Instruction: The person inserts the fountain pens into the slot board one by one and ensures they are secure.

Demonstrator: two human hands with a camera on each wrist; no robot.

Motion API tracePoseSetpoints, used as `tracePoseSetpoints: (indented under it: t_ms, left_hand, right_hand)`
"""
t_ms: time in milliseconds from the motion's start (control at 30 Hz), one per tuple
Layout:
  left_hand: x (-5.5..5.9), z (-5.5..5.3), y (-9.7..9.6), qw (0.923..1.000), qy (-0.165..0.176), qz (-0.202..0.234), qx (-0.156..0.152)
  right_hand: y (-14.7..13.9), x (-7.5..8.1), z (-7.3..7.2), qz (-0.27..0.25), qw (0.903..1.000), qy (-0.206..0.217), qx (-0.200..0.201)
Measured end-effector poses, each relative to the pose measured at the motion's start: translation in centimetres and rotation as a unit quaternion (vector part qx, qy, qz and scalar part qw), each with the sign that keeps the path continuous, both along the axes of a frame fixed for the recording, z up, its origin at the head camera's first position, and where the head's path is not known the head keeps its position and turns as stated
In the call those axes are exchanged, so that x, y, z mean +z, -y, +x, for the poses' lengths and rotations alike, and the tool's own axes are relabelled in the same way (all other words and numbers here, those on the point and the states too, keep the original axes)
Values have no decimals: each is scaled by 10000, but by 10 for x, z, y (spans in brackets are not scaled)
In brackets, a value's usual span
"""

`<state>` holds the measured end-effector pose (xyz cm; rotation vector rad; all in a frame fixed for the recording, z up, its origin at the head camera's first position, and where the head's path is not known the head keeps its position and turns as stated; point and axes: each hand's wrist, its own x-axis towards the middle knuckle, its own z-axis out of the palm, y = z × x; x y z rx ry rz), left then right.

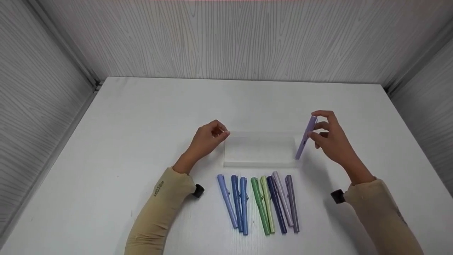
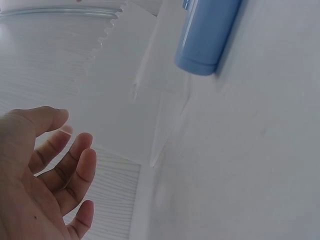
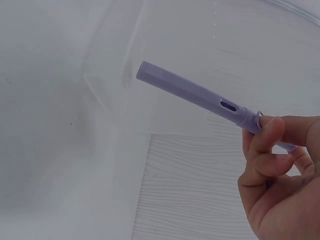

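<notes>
The person's right hand (image 1: pixel 332 141) grips a lilac pen (image 1: pixel 305 138) between thumb and fingers. The pen is held at a tilt, clip end uppermost, its lower end at the right end of a clear tray (image 1: pixel 260 150). The left hand (image 1: pixel 208 138) pinches the tray's far left corner, thumb and forefinger nearly together. Eight pens (image 1: pixel 260 205) lie side by side on the white table (image 1: pixel 159 106), on the tray's near side, clips toward the tray.
</notes>
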<state>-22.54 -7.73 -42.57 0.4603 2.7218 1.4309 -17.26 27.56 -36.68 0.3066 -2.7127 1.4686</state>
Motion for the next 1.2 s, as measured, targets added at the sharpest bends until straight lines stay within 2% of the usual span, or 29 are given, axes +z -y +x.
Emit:
tracePoseSetpoints:
  t_ms: [200,500,700,967,1200]
  left_hand:
    - [-2,-1,0,9999,-137,60,-34]
    - [-1,-2,-1,9999,-123,39,-4]
    - [-3,-2,-1,10000,-89,21,-7]
    - [-3,-1,-1,10000,-17,37,-1]
    - [-4,-1,-2,9999,-119,64,-36]
  right_hand:
    - [-1,-6,-2,168,9998,-27,95]
    - [-2,-11,-10,364,9989,274,77]
    - [0,-9,-11,447,9981,405,83]
    - [3,-6,-9,817,9955,476,-37]
    - [4,-7,-8,916,9947,455,-66]
